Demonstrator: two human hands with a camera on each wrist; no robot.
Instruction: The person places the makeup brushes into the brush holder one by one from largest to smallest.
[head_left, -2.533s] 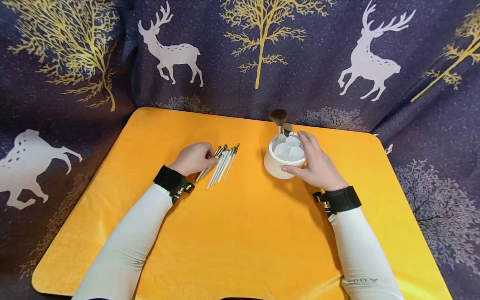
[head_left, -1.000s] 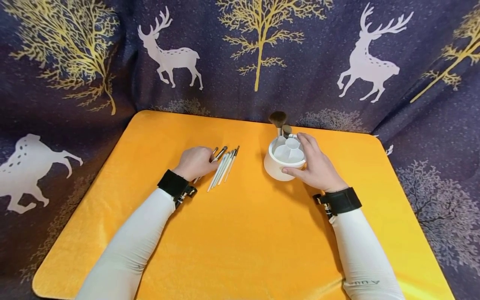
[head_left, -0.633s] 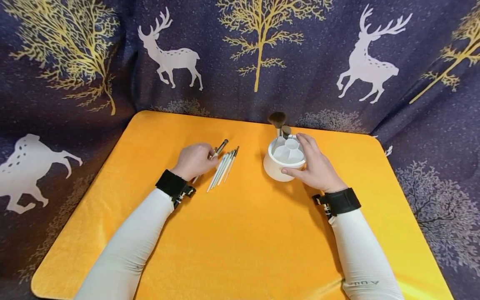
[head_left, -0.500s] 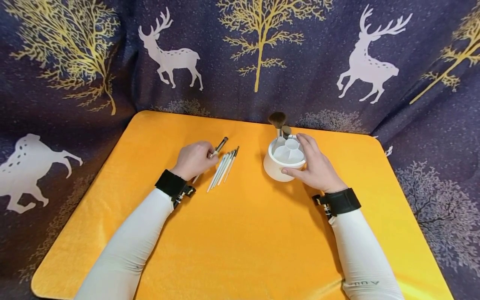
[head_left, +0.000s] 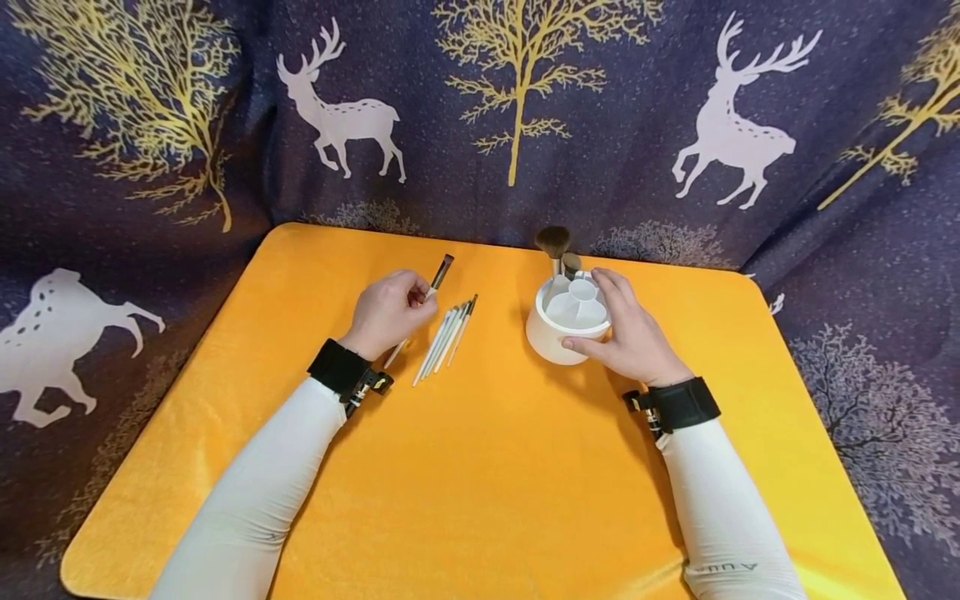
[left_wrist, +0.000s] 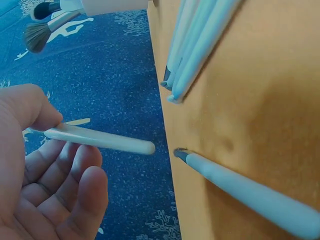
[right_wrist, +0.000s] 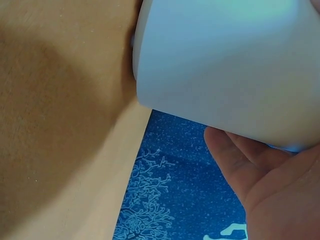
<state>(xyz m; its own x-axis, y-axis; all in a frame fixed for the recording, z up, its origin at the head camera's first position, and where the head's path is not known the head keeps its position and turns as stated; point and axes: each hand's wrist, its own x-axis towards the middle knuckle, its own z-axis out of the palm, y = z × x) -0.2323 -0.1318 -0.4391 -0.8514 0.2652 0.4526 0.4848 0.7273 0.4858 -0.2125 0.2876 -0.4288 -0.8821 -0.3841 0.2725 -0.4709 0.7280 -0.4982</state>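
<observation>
My left hand (head_left: 392,315) pinches a makeup brush (head_left: 443,269) between thumb and fingers, its dark bristle end pointing away from me. In the left wrist view the pale handle (left_wrist: 107,140) of that brush is raised off the table. Below the hand lies one loose makeup brush (left_wrist: 240,189); just to the right is a small group of slim makeup brushes (head_left: 447,340). My right hand (head_left: 643,340) grips the side of a white round divided brush holder (head_left: 553,340), thumb in front and fingers at the far rim. A fluffy brush (head_left: 553,240) and a flat-topped brush (head_left: 572,264) stand at its back.
An orange cloth covers the table (head_left: 480,475). Behind it hangs a dark blue curtain (head_left: 450,108) printed with deer and trees, close to the table's back edge.
The left hand has taken hold of one brush, lifting it from the others and moving it slightly away from me. The right hand stays on the brush holder.
</observation>
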